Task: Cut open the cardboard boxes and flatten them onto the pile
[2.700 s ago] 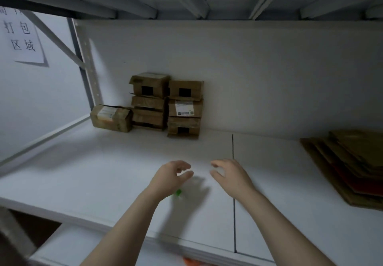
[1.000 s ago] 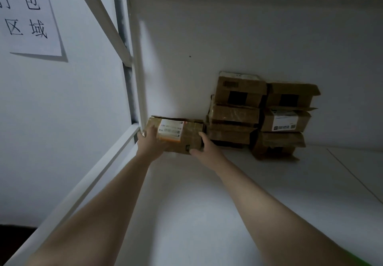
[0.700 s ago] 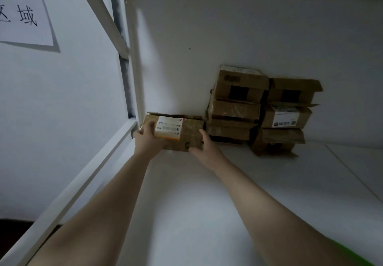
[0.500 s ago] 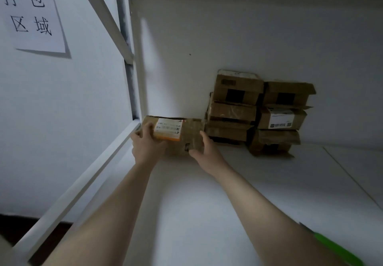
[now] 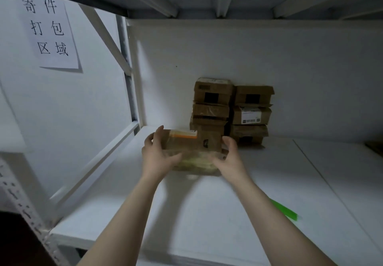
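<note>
A small brown cardboard box (image 5: pixel 192 145) with a white and orange label on top is lifted off the white shelf (image 5: pixel 186 214), held between both hands. My left hand (image 5: pixel 157 156) grips its left end, thumb underneath. My right hand (image 5: pixel 230 162) grips its right end. Behind it, two stacks of similar taped boxes (image 5: pixel 232 110) stand against the back wall. A green-handled cutter (image 5: pixel 284 210) lies on the shelf, to the right of my right forearm.
A white metal upright and a diagonal brace (image 5: pixel 130 69) close off the shelf's left side. A paper sign (image 5: pixel 49 31) hangs on the left wall. The edge of the flattened cardboard pile (image 5: pixel 375 146) shows at the far right.
My hands reached to the back left corner, took hold of the labelled box and have now lifted it and drawn it away from the wall toward me.
</note>
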